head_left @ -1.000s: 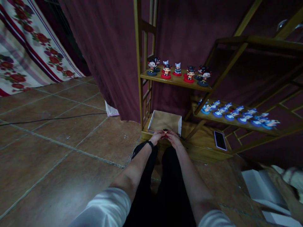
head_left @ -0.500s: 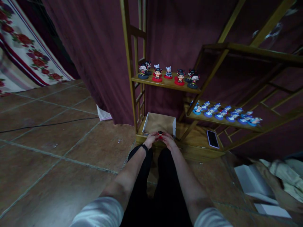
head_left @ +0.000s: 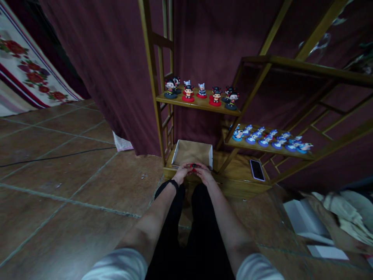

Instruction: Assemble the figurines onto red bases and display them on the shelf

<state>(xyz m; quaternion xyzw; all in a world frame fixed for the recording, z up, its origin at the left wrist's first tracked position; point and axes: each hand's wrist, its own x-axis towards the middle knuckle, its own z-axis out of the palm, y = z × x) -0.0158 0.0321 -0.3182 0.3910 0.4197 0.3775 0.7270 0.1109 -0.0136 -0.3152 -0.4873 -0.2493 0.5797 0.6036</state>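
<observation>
Between my two hands is a small red-and-black figurine (head_left: pixel 194 166), held just in front of an open cardboard box (head_left: pixel 194 151) on the lowest shelf. My left hand (head_left: pixel 182 172) grips it from the left with closed fingers. From the other side my right hand (head_left: pixel 204 172) has its fingers closed on the same figurine. Fingers cover much of its body. On the shelf above stand several similar figurines on red and dark bases, among them a red-based one (head_left: pixel 188 94) and a dark-based one (head_left: pixel 232 100).
A wooden display rack (head_left: pixel 198 103) stands against a dark red curtain (head_left: pixel 116 70). Several blue-and-white figurines (head_left: pixel 278 142) line the right shelf. A phone (head_left: pixel 257 170) lies below them. White boxes (head_left: pixel 307 223) rest on the floor at right; a black cable (head_left: pixel 58 156) crosses the tiles at left.
The figurine has turned in my hands: its face showed before, and now mostly its dark top does. The whole view has shifted slightly, with the rack moving left in the picture.
</observation>
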